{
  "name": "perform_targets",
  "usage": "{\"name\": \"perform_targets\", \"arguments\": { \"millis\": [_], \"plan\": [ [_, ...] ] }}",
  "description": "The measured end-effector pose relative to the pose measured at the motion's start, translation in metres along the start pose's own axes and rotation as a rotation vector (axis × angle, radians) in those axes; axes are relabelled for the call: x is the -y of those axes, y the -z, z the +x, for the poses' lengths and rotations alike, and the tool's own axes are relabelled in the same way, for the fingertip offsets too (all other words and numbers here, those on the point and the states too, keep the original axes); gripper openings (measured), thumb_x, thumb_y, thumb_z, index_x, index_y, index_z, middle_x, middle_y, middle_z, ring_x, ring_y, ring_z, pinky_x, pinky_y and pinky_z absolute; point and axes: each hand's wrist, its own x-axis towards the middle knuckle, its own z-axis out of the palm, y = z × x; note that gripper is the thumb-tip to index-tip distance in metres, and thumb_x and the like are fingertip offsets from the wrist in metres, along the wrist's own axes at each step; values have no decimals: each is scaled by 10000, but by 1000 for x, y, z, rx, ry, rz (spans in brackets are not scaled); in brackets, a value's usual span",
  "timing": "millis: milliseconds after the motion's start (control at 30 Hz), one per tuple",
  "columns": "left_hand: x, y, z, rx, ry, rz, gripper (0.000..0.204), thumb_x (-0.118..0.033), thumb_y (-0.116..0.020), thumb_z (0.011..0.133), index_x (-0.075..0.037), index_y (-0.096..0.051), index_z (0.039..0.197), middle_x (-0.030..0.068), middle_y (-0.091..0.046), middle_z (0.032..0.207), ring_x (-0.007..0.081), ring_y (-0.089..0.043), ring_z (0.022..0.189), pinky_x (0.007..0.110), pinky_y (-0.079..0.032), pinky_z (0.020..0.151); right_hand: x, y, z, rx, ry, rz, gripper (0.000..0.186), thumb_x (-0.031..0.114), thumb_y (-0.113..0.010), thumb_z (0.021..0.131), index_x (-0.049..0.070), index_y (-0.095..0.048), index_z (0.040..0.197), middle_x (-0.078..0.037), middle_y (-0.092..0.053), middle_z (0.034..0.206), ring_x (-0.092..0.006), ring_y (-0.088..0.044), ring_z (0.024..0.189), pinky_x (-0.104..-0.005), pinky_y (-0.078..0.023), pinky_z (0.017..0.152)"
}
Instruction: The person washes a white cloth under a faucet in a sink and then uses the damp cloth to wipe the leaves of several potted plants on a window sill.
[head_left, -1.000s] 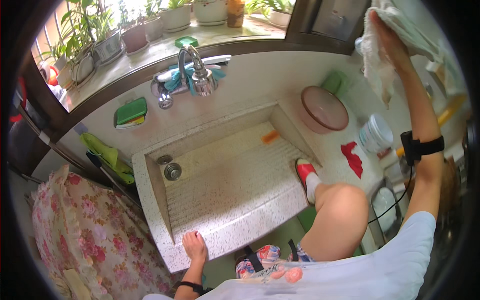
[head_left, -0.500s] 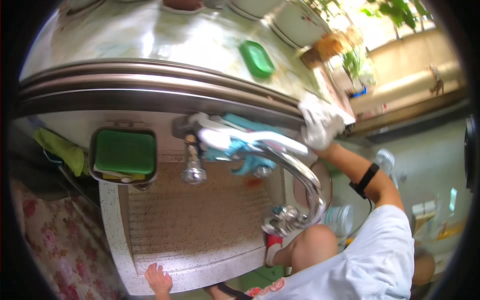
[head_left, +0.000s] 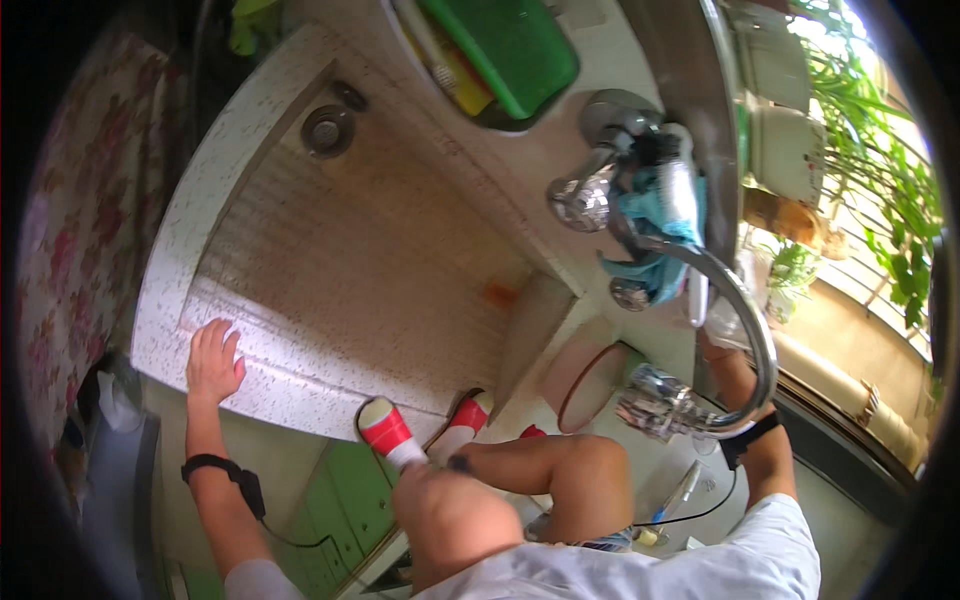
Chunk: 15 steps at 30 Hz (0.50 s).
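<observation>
Left hand (head_left: pixel 213 364): fingers open on the sink's (head_left: pixel 300 388) front edge, near left corner.
Right hand (head_left: pixel 724 358): at white cloth (head_left: pixel 724 322); grip I cannot tell.
Cloth's direction, long axis: too blurred.

The white cloth (head_left: pixel 730 322) is bunched and creased in the right hand (head_left: pixel 724 362), close beside the faucet (head_left: pixel 767 355) on its window side; the curved spout hides part of it, and its full outline cannot be told. The sink (head_left: pixel 370 235) spreads to the left of the faucet, a wide, shallow basin of pale, dark-speckled stone with a ribbed floor. Its metal drain (head_left: pixel 328 131) sits in the corner well left of the faucet, and an orange-brown patch (head_left: pixel 500 292) marks the floor nearer to it. The left hand (head_left: pixel 214 365) rests on the broad front rim, on the side away from the faucet.
</observation>
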Motion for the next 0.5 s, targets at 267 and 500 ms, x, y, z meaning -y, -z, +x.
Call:
{"name": "perform_targets", "arguments": {
  "millis": [267, 500],
  "plan": [
    [-28, 30, 27, 133, 25, 101, 464, -166, -671, 707, -41, -551, 1138, 168, -489, 1227, 331, -410, 1215, 478, -303, 1042, -17, -12, 25, -177, 123, 127, 667, 66, -589, 608, -130, -446, 1229, -314, -483, 1212, -486, -467, 1156, -555, -353, 1015],
    [-146, 146, 67, 145, 396, -119, 339, -183, -581, 864, -14, -555, 1158, 195, -544, 1168, 370, -471, 1124, 424, -387, 971, -33, 26, 55, 175, -6, 481, 390, 93, -583, 513, -49, -537, 874, -249, -502, 843, -424, -489, 822, -481, -411, 781]
  ]
}}
